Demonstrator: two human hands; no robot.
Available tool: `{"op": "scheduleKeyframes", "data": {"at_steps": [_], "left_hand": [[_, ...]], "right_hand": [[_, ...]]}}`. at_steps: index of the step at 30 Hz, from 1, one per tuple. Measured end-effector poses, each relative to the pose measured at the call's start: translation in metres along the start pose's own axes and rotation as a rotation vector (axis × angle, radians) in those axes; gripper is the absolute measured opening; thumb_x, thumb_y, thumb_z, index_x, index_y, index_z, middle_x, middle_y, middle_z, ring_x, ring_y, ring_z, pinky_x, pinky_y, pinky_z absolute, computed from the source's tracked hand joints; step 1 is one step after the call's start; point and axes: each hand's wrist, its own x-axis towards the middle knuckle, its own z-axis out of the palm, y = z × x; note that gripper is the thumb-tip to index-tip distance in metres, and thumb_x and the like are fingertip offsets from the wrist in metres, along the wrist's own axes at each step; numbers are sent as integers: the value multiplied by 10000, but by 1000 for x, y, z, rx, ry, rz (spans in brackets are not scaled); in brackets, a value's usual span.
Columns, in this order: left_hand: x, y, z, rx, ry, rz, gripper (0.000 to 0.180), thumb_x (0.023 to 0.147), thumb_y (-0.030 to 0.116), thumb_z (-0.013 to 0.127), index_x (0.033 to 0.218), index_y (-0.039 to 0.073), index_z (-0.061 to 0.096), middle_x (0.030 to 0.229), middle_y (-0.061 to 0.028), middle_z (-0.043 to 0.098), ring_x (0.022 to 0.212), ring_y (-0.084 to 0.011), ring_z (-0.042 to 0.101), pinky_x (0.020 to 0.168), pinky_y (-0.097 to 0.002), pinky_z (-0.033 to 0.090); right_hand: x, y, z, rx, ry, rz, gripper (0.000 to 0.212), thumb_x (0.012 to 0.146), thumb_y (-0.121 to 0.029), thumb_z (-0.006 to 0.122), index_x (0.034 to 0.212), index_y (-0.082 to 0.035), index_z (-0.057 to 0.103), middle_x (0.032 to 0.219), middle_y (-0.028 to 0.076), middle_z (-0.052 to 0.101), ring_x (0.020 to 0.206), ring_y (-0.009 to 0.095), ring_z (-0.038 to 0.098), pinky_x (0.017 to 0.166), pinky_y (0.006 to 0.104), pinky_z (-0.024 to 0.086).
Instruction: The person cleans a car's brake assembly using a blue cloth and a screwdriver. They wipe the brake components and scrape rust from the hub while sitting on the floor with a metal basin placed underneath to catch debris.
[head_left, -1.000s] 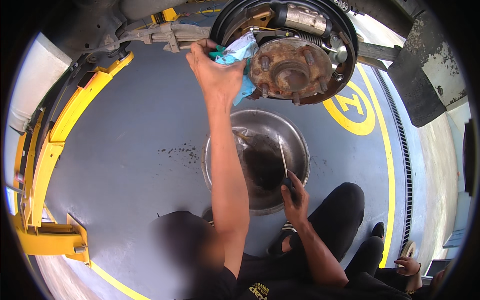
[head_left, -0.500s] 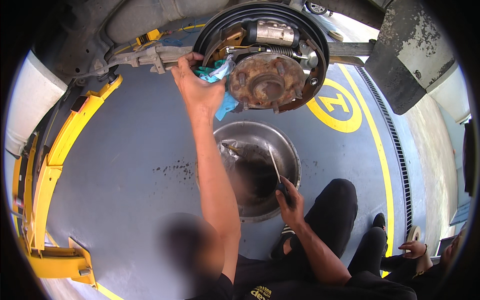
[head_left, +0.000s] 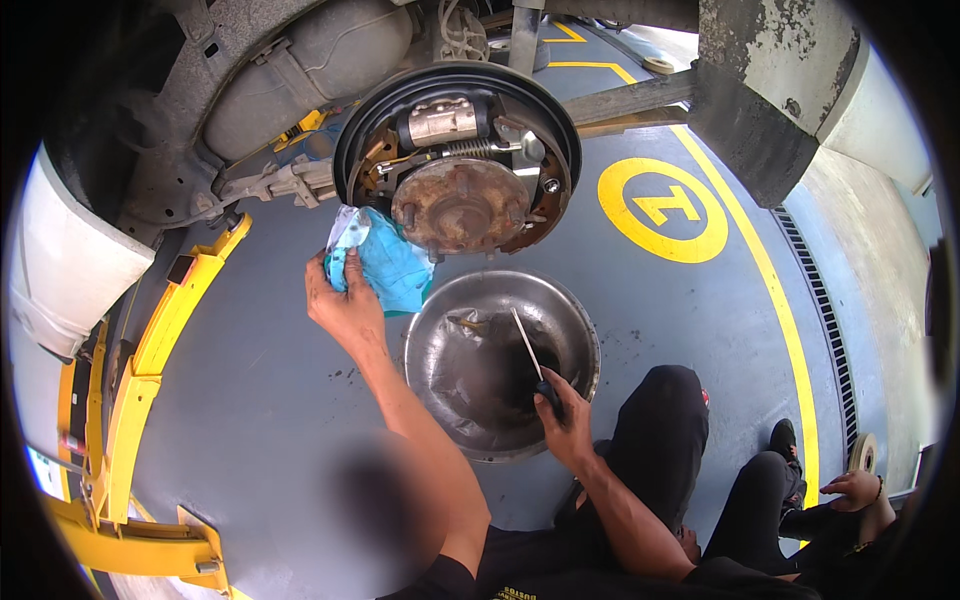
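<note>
My left hand (head_left: 342, 305) grips a crumpled light-blue cloth (head_left: 385, 265), held just below the left side of an opened drum brake. The brake's round black backing plate (head_left: 365, 125) carries a silver wheel cylinder (head_left: 442, 121), a coil spring (head_left: 468, 149) and brown brake shoes. A rusty wheel hub (head_left: 460, 205) with studs covers its lower middle. Lower right, my right hand (head_left: 568, 420) is wrapped round the black handle of a screwdriver (head_left: 527, 345). Its thin metal shaft points up and left over a metal basin (head_left: 590, 350) on the floor.
Inside the basin lie dark residue and crumpled clear plastic (head_left: 455, 365). A yellow lift arm (head_left: 150, 350) stands at the left, under the vehicle's underside (head_left: 310, 75). At the lower right, another person's hand (head_left: 855, 490) and dark-clad leg show beside my knee (head_left: 665, 420).
My left hand has come down and left with the cloth, away from the brake's inside. The screwdriver stays in my right hand, shifted slightly. The whole view has shifted too.
</note>
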Motion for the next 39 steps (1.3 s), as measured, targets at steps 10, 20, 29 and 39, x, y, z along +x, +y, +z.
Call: {"op": "scheduleKeyframes", "data": {"at_steps": [10,20,29,39], "left_hand": [[-17,11,-80,-608,-20,-420,282,1024,235,618,1179,9,549,1086,-63,610,1004,-163,537,928,-318,433],[-120,13,-67,-1087,-541,-1164,443,938,154,629,1347,5,544,1213,-101,646,1099,-275,654,935,-419,550],[-157,74,-56,-340,-1010,458,466,853,148,721,1280,34,573,1319,-194,643,1261,-370,599,1067,-486,459],[-129,-6,-49,-571,-653,-250,203,1013,133,658,1174,10,679,1079,-119,731,959,-188,698,912,-358,568]], "right_hand": [[-4,4,17,518,-45,401,263,982,-267,744,1054,-44,625,792,18,591,755,140,613,692,300,492],[16,-44,-25,996,-183,366,618,976,-422,726,1340,44,546,1195,163,655,1096,255,658,911,426,579],[22,-48,-62,1086,-11,411,569,1011,-440,665,1332,19,566,1214,178,669,1145,280,661,1000,435,549],[19,-45,-66,1290,53,499,303,898,-5,630,1196,2,580,1083,143,680,985,276,707,871,436,605]]}}
